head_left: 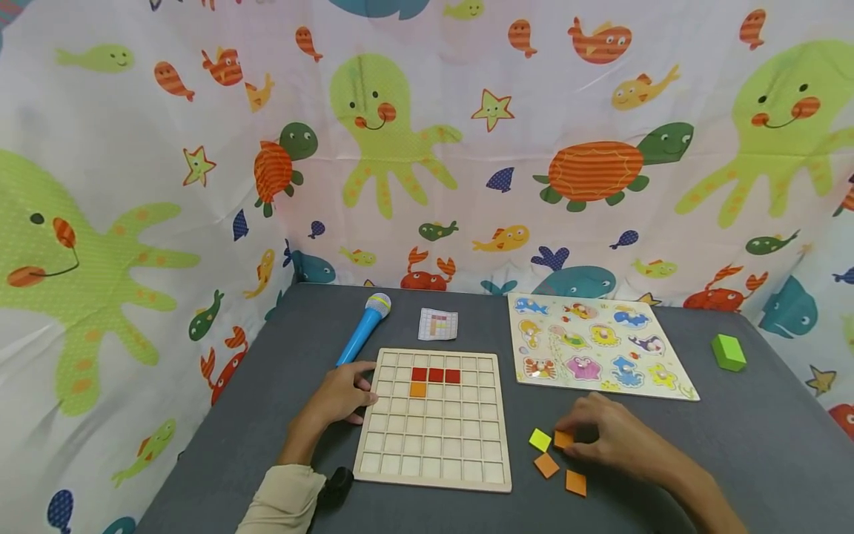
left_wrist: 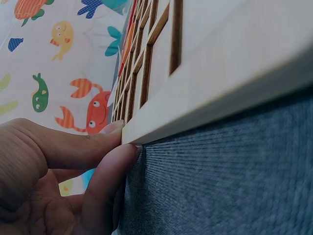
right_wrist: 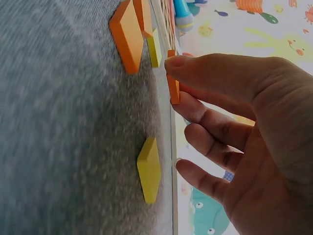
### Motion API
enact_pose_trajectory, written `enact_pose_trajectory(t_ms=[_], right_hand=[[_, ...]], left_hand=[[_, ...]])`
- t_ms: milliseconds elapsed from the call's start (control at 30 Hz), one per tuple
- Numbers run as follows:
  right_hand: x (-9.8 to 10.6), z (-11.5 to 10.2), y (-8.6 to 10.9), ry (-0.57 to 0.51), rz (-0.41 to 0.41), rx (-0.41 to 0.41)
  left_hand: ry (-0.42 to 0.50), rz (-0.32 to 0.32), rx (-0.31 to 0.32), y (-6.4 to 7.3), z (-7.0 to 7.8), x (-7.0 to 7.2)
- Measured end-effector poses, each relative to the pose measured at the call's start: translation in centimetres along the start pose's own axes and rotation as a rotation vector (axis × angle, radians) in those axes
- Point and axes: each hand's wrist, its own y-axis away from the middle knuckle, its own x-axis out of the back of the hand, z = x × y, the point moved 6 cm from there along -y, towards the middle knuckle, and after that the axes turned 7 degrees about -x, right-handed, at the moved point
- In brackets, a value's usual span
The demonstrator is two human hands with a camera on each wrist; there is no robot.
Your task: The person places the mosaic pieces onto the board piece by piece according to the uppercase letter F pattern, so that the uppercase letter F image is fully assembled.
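A wooden grid board [head_left: 434, 486] lies on the table with three red tiles [head_left: 436, 376] in a row and an orange tile [head_left: 417, 389] under the leftmost. At its left edge, my left hand [head_left: 340, 393] holds the rim between thumb and finger, as the left wrist view shows on the board's side [left_wrist: 210, 107]. Right of the board, my right hand [head_left: 610, 434] pinches an orange square tile [right_wrist: 173, 88] by its edges. Two loose orange tiles [head_left: 546, 465] and a yellow tile [head_left: 540, 440] lie close by. Another yellow tile [right_wrist: 149, 171] shows only in the right wrist view.
A small card with a printed coloured grid [head_left: 438, 324] lies behind the board. To its left is a blue toy microphone [head_left: 363, 330]. A sea-animal puzzle board [head_left: 554, 348] lies back right, with a green block [head_left: 729, 352] beyond it. A printed curtain [head_left: 427, 148] hangs behind the table.
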Motion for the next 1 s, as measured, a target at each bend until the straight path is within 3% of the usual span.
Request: enact_pose_trajectory(t_ms=[600,1000], right_hand=[[-0.8,-3.4,-2.6,0.006,0.051,0.088],[-1.7,-5.6,-4.8,-0.043,0.014,0.084]], left_hand=[[0.003,-0.001,-0.009,0.1,0.0,0.1],[0.009,0.001,-0.012,0.2,0.0,0.1]])
